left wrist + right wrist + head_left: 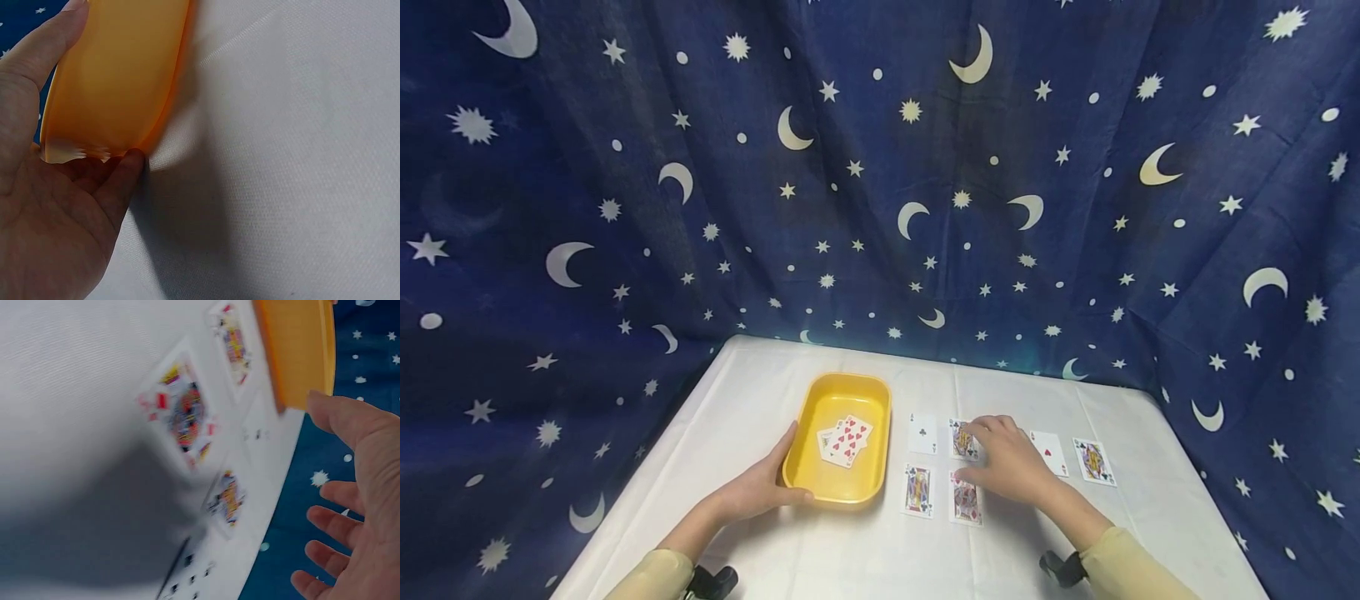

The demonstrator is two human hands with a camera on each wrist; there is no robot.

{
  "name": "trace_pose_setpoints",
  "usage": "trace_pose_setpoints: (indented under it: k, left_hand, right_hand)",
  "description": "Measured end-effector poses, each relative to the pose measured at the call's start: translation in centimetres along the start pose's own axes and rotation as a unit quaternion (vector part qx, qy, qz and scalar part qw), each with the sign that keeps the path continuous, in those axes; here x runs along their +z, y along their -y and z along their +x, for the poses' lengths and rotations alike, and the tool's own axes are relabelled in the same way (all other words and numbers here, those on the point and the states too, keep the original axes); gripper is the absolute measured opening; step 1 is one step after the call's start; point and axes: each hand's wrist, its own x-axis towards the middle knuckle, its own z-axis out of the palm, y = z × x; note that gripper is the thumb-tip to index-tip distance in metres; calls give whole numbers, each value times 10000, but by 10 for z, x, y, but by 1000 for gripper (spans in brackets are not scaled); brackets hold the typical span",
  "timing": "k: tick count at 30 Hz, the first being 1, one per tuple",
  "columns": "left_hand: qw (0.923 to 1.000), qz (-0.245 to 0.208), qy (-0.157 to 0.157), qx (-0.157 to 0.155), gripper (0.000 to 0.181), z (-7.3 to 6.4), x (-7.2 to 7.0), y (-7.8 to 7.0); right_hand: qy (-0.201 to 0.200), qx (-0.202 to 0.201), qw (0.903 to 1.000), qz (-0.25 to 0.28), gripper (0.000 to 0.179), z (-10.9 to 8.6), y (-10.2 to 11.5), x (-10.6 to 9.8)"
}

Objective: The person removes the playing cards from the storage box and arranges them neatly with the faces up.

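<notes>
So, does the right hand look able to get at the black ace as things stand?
Probably yes: the right hand appears empty, and the black ace lies uncovered; only a flat face card seems to lie between them.

From my remote seat I read this as a small, staged recording booth; what kind of room lies beyond it, I cannot tell. Dark blue fabric (887,137) printed with pale moons (977,65) and stars (613,52) hangs in folds behind the tabletop (767,375) and along both its sides, closing it in. Creased white cloth (917,554) covers the tabletop. On it I see playing cards (918,490) and a yellow tray (881,454); over its near part, black wrist-worn devices (1063,569).
</notes>
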Motion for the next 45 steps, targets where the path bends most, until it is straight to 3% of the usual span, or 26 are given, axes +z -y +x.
trace_pose_setpoints:
  k: [9,19,27,31,40,45]
  left_hand:
    - [10000,80,-27,-36,127,1,1,1]
    - [9999,91,-37,-46,127,0,2,3]
    - [10000,77,9,55,127,-1,0,3]
    - [10000,67,17,34,127,-1,0,2]
    - [10000,37,10,38,128,-1,-1,2]
    - [10000,68,-3,43,127,-1,-1,2]
  right_hand:
    - [-70,65,9994,341,82,33,44,-3]
    - [512,-440,9966,479,89,76,110,15]
    - [792,-749,9924,-568,89,106,140,43]
    - [1030,-661,9865,-1085,83,118,147,53]
    - [1491,-235,9730,-1744,79,129,153,61]
    - [1585,-196,9705,-1805,83,130,155,63]
